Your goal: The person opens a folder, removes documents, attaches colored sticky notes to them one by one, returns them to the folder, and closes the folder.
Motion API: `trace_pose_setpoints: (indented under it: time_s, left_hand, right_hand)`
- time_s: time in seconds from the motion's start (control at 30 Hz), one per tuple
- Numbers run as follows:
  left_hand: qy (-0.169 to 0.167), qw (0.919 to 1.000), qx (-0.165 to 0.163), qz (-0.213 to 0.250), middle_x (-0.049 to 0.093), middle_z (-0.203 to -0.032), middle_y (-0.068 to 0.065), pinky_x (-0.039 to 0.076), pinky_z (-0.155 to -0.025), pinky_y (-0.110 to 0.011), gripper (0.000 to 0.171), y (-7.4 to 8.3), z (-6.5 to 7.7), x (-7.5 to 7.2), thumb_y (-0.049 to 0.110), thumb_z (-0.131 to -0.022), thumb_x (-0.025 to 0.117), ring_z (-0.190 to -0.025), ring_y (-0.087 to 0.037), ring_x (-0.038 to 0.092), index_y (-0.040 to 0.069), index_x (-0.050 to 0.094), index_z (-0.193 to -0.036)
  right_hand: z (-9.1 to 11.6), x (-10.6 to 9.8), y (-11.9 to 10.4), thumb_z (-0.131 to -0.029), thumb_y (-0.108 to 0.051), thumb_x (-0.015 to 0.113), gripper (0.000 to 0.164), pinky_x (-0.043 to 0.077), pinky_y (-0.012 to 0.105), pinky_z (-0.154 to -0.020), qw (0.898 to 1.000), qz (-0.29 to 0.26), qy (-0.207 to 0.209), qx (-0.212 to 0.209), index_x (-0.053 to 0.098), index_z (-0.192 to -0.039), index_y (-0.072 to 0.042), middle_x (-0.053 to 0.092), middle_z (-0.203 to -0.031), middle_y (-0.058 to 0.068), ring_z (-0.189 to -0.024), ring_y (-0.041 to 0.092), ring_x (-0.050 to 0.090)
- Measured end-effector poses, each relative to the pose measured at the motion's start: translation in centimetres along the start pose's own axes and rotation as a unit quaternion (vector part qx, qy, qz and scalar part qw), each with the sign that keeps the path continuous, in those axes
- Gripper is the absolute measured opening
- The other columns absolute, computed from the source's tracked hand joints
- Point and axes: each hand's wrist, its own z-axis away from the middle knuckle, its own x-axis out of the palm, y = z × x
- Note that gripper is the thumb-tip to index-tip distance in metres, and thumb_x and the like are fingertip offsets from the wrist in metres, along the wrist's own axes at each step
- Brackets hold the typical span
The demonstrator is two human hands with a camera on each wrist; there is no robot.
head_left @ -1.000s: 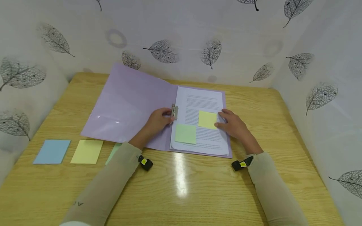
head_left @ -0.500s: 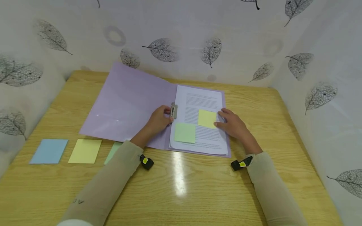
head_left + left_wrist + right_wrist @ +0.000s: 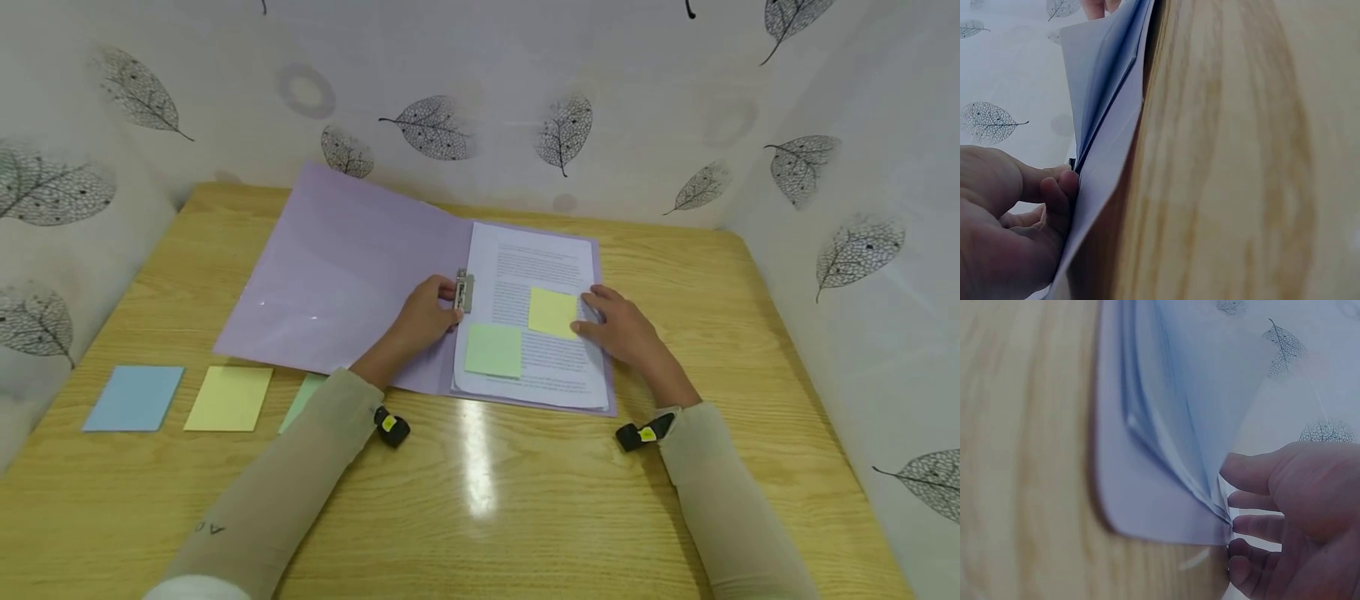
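A lilac folder (image 3: 352, 267) lies spread on the table, its cover turned to the left. Printed sheets (image 3: 540, 383) fill its right side, bearing a green sticky note (image 3: 493, 350) and a yellow sticky note (image 3: 553, 312). At the fold sits a metal clip (image 3: 465, 292). My left hand (image 3: 422, 317) pinches the clip's left side, thumb at its lower end; the left wrist view shows those fingers bent. Against the sheets' right edge rests my right hand (image 3: 621, 327), thumb beside the yellow note and fingers fairly straight. The right wrist view shows its fingertips touching the paper edge.
Left of the folder, a blue note pad (image 3: 133, 398) and a yellow note pad (image 3: 228, 398) lie on the wooden table (image 3: 525, 508). A green note pad (image 3: 302, 400) is partly covered by my left sleeve. Leaf-patterned curtains (image 3: 487, 67) stand at the back and sides.
Both hands, the folder and the sticky notes keep their places. Only the head view shifts slightly.
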Motion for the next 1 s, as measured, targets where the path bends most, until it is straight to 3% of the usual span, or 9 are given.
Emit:
trace_pose_setpoints:
  time_s: [0.43, 0.67, 0.77, 0.83, 1.0]
  left_hand:
    - [-0.015, 0.9999, -0.002, -0.003, 0.053, -0.138, -0.016, 0.056, -0.078, -0.031, 0.051, 0.0, 0.1, 0.2, 0.006, -0.100, 0.059, -0.089, -0.022, 0.064, -0.001, 0.041, -0.147]
    - [-0.008, 0.9995, 0.008, -0.031, 0.045, -0.149, -0.018, 0.048, -0.103, -0.042, 0.059, 0.3, 1.4, -0.2, 0.013, -0.102, 0.058, -0.115, -0.028, 0.056, 0.005, 0.035, -0.155]
    - [0.003, 0.9988, 0.016, -0.047, 0.045, -0.150, -0.015, 0.047, -0.103, -0.044, 0.059, 1.1, 2.9, -1.0, 0.018, -0.102, 0.058, -0.119, -0.028, 0.052, 0.011, 0.035, -0.156]
    - [0.010, 0.9986, 0.025, -0.045, 0.045, -0.150, -0.011, 0.050, -0.097, -0.044, 0.060, 1.8, 4.6, -2.0, 0.021, -0.102, 0.058, -0.116, -0.027, 0.053, 0.015, 0.035, -0.157]
    - [0.060, 0.9922, 0.104, -0.035, 0.044, -0.150, -0.007, 0.050, -0.093, -0.040, 0.054, 3.3, 10.5, -6.1, 0.023, -0.105, 0.055, -0.112, -0.024, 0.056, 0.021, 0.037, -0.156]
  right_hand:
    - [0.0, 0.0, 0.4, -0.100, -0.032, 0.062, 0.068, 0.020, 0.062, -0.121, 1.000, -0.014, 0.003, -0.006, 0.034, -0.157, -0.006, 0.021, -0.167, 0.017, -0.153, 0.043, 0.016]
    - [-0.3, 0.0, 0.6, -0.100, -0.032, 0.064, 0.069, 0.022, 0.061, -0.121, 1.000, -0.012, 0.001, -0.013, 0.035, -0.157, -0.007, 0.021, -0.167, 0.015, -0.153, 0.042, 0.017]
    - [-0.4, 0.1, 0.6, -0.100, -0.034, 0.063, 0.070, 0.021, 0.062, -0.121, 1.000, -0.010, -0.003, -0.007, 0.034, -0.157, -0.008, 0.020, -0.168, 0.014, -0.153, 0.042, 0.016]
    - [-0.5, 0.1, 0.5, -0.100, -0.034, 0.063, 0.070, 0.020, 0.062, -0.121, 1.000, -0.009, -0.006, -0.003, 0.033, -0.158, -0.009, 0.019, -0.168, 0.013, -0.154, 0.041, 0.016]
    - [-0.6, -0.1, 0.2, -0.100, -0.033, 0.062, 0.070, 0.020, 0.062, -0.121, 1.000, -0.004, -0.013, -0.002, 0.032, -0.158, -0.008, 0.018, -0.168, 0.014, -0.153, 0.042, 0.015]
